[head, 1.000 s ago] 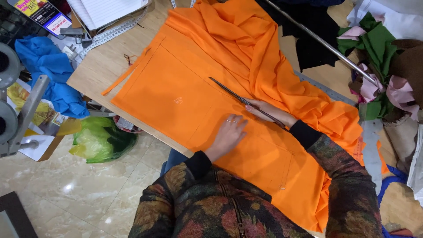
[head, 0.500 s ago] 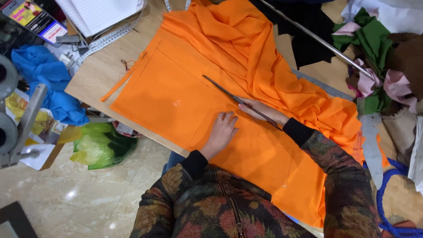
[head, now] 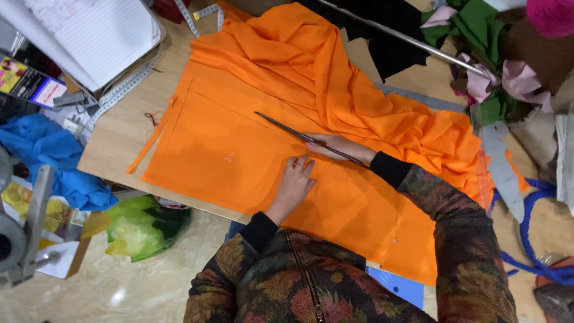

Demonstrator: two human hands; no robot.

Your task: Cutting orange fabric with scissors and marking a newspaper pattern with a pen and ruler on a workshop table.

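Observation:
A large sheet of orange fabric lies flat on a wooden table, with its far part bunched in folds. My right hand grips long metal scissors, whose blades point left along a cut line in the cloth. My left hand rests flat on the fabric just below the scissors, fingers together and pressing the cloth down; a ring shows on one finger. A narrow cut strip of orange cloth hangs at the fabric's left edge.
A measuring tape and an open lined notebook lie at the table's far left. A long metal rod crosses the back. Cloth scraps pile at the right. Blue cloth and a green bag sit below the table's left.
The scissors and my right hand have advanced slightly left along the cut. My left hand has shifted with them on the fabric. The view has moved closer.

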